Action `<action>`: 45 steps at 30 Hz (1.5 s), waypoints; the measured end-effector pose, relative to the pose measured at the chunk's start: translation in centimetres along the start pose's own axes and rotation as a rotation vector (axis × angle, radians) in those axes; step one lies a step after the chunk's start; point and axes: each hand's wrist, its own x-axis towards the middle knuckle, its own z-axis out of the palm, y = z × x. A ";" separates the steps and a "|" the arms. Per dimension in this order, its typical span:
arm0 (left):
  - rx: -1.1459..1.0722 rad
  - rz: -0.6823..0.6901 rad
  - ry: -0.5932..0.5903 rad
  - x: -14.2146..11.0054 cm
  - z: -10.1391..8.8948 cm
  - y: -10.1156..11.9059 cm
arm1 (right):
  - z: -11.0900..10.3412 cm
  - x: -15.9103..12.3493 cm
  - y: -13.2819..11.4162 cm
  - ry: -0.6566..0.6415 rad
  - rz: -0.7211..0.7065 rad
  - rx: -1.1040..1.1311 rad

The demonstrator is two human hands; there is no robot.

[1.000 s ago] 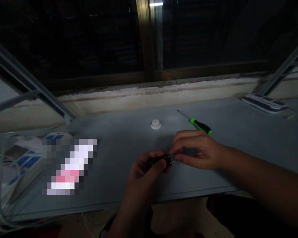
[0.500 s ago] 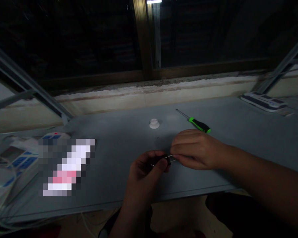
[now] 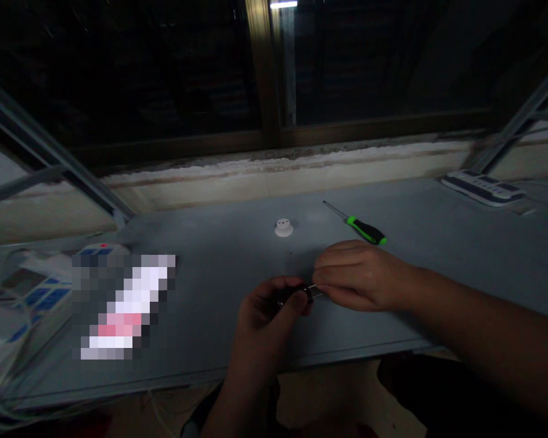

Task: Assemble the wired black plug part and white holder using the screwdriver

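Observation:
My left hand (image 3: pixel 274 310) is closed around a small black plug part (image 3: pixel 281 299), with the thumb pressed on top. Two thin metal prongs (image 3: pixel 316 294) stick out of it to the right. The fingers of my right hand (image 3: pixel 351 277) are pinched together at the ends of these prongs, and their tips hide the exact grip. Beyond my hands, a white round plug piece (image 3: pixel 284 228) with small holes in its top stands on the grey table (image 3: pixel 219 243). A tiny screw-like piece (image 3: pixel 288 253) lies just in front of it.
A green-and-black screwdriver (image 3: pixel 365 230) lies beyond my right hand. Power strips sit at the back right (image 3: pixel 481 187) and at the left (image 3: pixel 45 298), where cables loop over the edge. A blurred-out flat object (image 3: pixel 132 307) lies left of my hands.
Both hands keep almost the same position and grip on the plug part and its prongs. The view shifts only slightly.

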 end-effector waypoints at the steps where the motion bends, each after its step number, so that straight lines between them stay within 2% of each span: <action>1: -0.006 0.005 -0.007 0.0 0.0 0.0 | 0.0 0.0 0.0 0.010 0.008 0.036; 6: -0.135 -0.003 -0.028 0.0 -0.4 0.0 | -0.4 0.1 0.3 0.141 0.102 0.291; 11: -0.206 0.017 -0.071 -0.2 -0.8 -0.1 | -0.5 -0.2 0.6 0.173 0.218 0.341; 19: -0.221 0.112 -0.232 -0.5 -0.3 0.9 | -0.1 -0.1 0.3 0.135 0.171 0.402; 24: -0.326 0.070 -0.252 -0.8 0.1 1.0 | -0.2 0.0 0.2 0.139 0.179 0.394; 31: -0.094 0.171 -0.187 -1.2 0.2 0.7 | -0.3 -0.1 0.4 0.161 0.209 0.310; 35: -0.134 0.192 -0.153 -0.9 0.5 0.5 | -0.4 -0.3 1.2 0.268 0.430 0.212; 38: -0.185 0.176 -0.050 -0.4 0.4 0.2 | -0.9 -0.7 2.6 0.334 0.629 0.098; 42: -0.180 0.137 0.096 -0.1 0.2 0.1 | -2.0 -1.8 5.0 0.256 0.796 -0.082; 45: -0.135 0.163 0.091 -0.1 0.2 0.1 | -2.9 -2.7 6.3 0.117 0.888 -0.243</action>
